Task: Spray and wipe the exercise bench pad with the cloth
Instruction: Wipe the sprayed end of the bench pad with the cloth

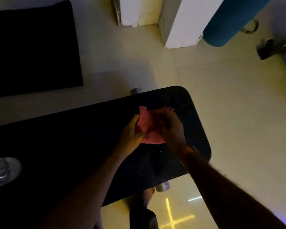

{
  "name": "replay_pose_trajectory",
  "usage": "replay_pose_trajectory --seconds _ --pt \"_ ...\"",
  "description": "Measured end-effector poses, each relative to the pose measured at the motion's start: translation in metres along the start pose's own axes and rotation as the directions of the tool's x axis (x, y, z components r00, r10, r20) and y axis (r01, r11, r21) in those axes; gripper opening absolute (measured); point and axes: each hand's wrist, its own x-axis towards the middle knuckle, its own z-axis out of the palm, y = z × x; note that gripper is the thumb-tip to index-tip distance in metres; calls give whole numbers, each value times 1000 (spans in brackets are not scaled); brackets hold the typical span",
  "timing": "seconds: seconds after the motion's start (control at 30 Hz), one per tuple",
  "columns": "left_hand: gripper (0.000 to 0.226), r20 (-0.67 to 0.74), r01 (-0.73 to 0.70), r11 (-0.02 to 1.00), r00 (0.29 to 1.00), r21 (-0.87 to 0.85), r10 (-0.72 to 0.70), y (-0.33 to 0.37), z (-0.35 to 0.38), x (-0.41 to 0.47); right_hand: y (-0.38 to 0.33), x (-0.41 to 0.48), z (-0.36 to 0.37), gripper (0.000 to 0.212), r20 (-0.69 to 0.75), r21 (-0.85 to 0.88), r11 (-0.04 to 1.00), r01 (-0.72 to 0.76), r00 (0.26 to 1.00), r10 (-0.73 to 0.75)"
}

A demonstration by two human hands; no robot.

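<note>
The black exercise bench pad (73, 138) runs from the lower left to a rounded end at the right centre. Above that end, a pink cloth (149, 125) is gripped by both hands. My left hand (132, 133) pinches its left edge, and my right hand (172, 128) holds its right side, fingers curled over it. The cloth is crumpled between them. A clear plastic object (2, 171), possibly the spray bottle, rests at the left on the pad; it is too blurred to be sure.
A second black pad (33, 48) lies at the upper left. White wall corners (180, 27) stand at the top, beside a blue roll (229, 22). Pale tiled floor (238, 104) surrounds the bench. My foot (148, 195) shows under the bench's near edge.
</note>
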Motion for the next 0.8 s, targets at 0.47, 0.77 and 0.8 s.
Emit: replay_pose_trajectory --seconds 0.47,0.77,0.8 --pt "168 234 -228 455 971 861 45 -34 59 114 89 73 2 84 9 -602 796 58 998 -66" --pt "170 217 -214 460 975 862 45 -38 61 118 94 97 30 63 -159 -636 764 -104 987 2" --pt "170 221 -213 472 975 855 41 -38 61 118 93 97 31 62 -167 -635 764 -117 986 13"
